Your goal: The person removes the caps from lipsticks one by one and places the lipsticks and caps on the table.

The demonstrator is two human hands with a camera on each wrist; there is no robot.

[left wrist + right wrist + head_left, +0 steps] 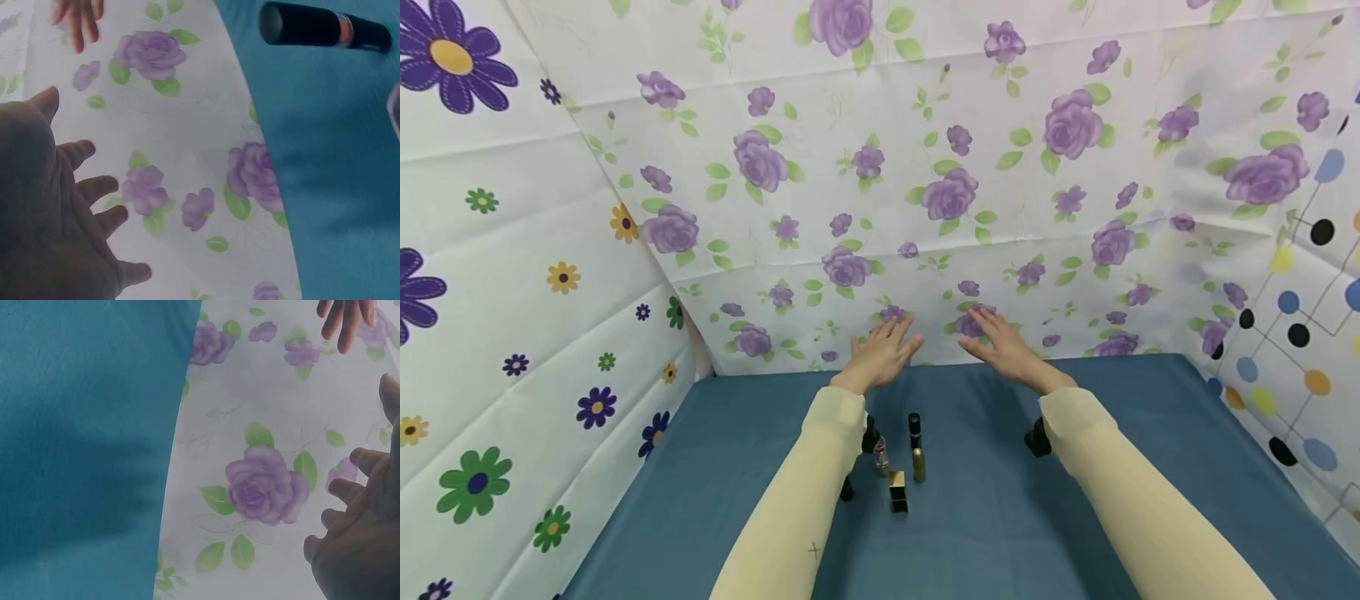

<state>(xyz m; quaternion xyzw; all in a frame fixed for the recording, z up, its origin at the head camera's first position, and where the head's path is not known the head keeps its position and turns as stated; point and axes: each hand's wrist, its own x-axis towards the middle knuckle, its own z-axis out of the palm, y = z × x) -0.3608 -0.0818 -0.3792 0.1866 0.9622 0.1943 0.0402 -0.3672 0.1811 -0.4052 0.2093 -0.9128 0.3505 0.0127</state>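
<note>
My left hand (880,357) is held out above the far part of the table, fingers spread and holding nothing. Level with it, my right hand (1009,354) is also raised with spread fingers and bare of any object. Nearer me, between the forearms, is a small group of cosmetic tubes. It includes a black lipstick tube (914,427) with a pale band, a gold tube (918,465), a clear tube with red on it (881,455) and a black tube with a gold end (898,493). The left wrist view shows the black lipstick tube (303,25) closer.
A blue cloth (985,517) covers the table. Behind it hangs a white sheet with purple flowers (850,167), and patterned sheets (535,350) flank both sides. A small dark object (847,490) is partly hidden by the left sleeve. Each wrist carries a black device (1039,437).
</note>
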